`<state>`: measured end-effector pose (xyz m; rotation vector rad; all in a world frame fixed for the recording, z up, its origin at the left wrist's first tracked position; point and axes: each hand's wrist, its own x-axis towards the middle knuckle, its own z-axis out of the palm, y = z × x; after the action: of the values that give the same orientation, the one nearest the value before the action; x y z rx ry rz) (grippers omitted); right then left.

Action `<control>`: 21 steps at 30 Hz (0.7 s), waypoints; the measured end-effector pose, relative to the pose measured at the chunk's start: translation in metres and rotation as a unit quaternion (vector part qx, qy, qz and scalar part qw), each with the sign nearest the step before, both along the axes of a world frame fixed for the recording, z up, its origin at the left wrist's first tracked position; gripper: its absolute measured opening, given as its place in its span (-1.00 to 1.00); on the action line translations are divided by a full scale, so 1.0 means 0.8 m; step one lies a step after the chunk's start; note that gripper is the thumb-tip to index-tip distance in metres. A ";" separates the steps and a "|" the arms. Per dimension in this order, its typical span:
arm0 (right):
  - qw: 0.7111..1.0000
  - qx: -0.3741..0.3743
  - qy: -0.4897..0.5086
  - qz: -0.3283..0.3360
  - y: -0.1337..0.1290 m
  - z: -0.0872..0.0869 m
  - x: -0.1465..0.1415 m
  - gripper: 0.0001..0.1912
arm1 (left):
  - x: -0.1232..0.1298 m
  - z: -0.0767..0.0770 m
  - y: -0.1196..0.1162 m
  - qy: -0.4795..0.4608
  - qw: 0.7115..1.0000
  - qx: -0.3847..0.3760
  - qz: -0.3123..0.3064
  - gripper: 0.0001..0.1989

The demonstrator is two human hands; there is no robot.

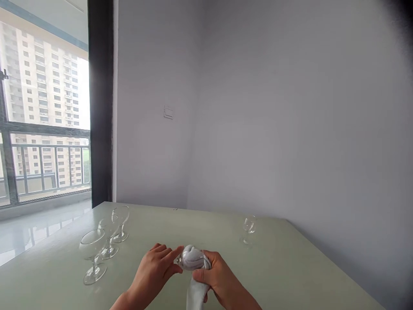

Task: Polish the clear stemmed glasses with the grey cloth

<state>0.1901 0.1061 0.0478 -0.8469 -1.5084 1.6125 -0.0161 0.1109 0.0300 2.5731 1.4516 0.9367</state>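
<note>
Both hands at work low over the near middle of the desk (pixel 271 275). Between them a glass (pixel 190 260), tipped on its side, bowl toward the right hand (pixel 221 275), stem toward the left hand (pixel 156 267). White cloth (pixel 195 297) packed inside the bowl, folds plain through the clear wall; a loose tail comes out at the mouth and hangs toward the near edge.

Right grip: closed firmly at the mouth end, thumb laid across the cloth, fingers behind, bunching it against the rim. Left grip: thumb and forefinger spread to either side of the stem, forefinger tip up by the bowl (whether the palm bears on the foot I cannot tell; the hand hides it).

Along the left edge, three more glasses upright in a slanting line: near glass (pixel 94 272), middle glass (pixel 109 252), far glass (pixel 121 236), the last toward the far left corner. Their outlines overlap from here. One lone glass (pixel 249 224) upright toward the far right corner, well apart from the others.

Beyond the far edge, pale wall (pixel 258 116) with a switch (pixel 168 112). Off past the left edge, a window (pixel 48 127), railing (pixel 48 161) and tall building (pixel 48 82) outside.
</note>
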 end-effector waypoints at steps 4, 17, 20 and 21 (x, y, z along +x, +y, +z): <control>0.977 0.144 -0.141 0.072 -0.012 0.032 0.023 -0.93 | -0.002 0.004 -0.001 -0.122 0.948 -0.271 -0.113 -0.50; 0.992 0.098 -0.071 0.040 0.000 0.030 0.021 -0.90 | 0.018 0.006 -0.008 -0.225 0.941 -0.252 -0.020 -0.61; 0.969 0.164 -0.155 0.101 -0.001 0.044 0.044 -0.88 | 0.023 -0.002 -0.004 -0.259 0.873 -0.403 -0.093 -0.45; 0.968 0.162 -0.161 0.102 0.001 0.045 0.049 -0.87 | 0.025 -0.005 -0.004 -0.258 0.866 -0.416 -0.100 -0.42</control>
<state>0.2290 0.1067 0.0835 -0.8145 -2.0799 1.3550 0.0038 0.1079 0.0262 1.6321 1.0653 0.6709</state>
